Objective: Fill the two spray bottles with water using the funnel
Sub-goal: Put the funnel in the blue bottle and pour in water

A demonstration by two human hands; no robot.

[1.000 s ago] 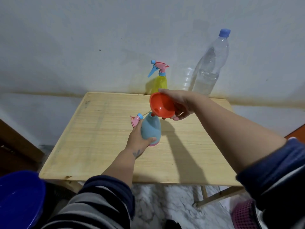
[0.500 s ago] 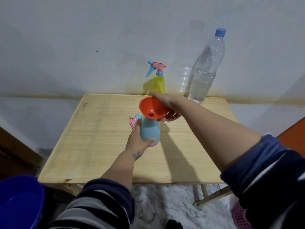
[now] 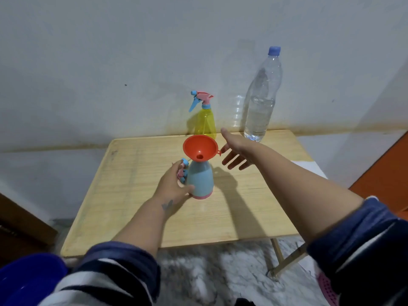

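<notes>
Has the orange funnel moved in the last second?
Yes. The funnel came down from beside the blue spray bottle and sits in its neck; the right hand has let go.

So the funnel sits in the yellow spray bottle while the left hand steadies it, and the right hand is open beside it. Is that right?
Not quite. In the head view the funnel sits in the blue bottle, not the yellow bottle, which stands untouched by the wall. The left hand does steady it, and the right hand is open beside it.

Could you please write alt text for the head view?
An orange funnel sits in a blue spray bottle held by the left hand; the open right hand is beside it. A yellow spray bottle and water bottle stand behind.
</notes>
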